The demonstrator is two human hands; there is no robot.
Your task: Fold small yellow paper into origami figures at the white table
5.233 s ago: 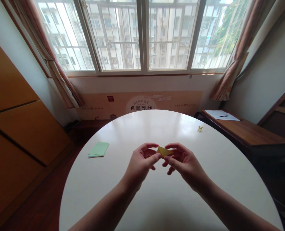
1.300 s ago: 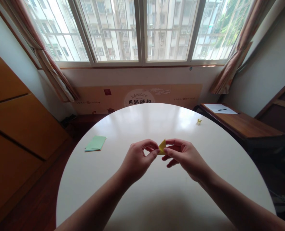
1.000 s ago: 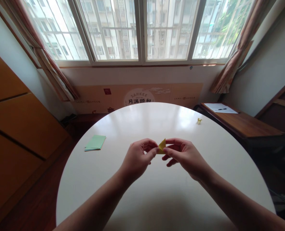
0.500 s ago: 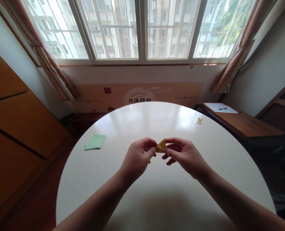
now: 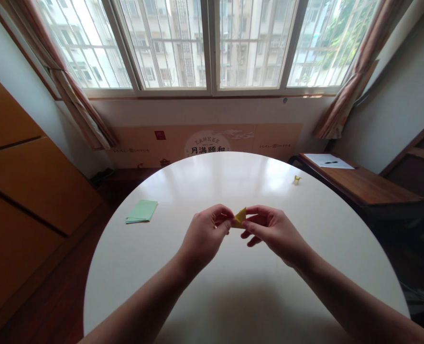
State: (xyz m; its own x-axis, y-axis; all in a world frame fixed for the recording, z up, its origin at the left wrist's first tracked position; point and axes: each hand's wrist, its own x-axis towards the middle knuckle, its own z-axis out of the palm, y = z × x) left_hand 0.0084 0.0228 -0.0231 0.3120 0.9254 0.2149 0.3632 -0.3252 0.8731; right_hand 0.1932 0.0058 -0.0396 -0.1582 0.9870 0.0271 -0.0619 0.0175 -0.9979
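Note:
A small piece of folded yellow paper [image 5: 241,217], with a pointed corner standing up, is held above the middle of the white table. My left hand [image 5: 212,229] pinches its left end between thumb and fingers. On the other side, my right hand [image 5: 269,227] grips the right edge with thumb and index finger, its lower fingers curled loosely beneath. The fingertips hide parts of both ends of the paper.
The round white table [image 5: 143,277] spreads under both arms. A stack of green paper [image 5: 142,211] lies to the left. Toward the far right edge stands a small yellow folded figure [image 5: 297,179]. Beyond it, a wooden side table [image 5: 380,184] carries a white sheet [image 5: 324,160] with a dark pen.
Both hands stay in nearly the same place around the yellow paper. Only a slight shift of the fingers and of the paper's tip shows.

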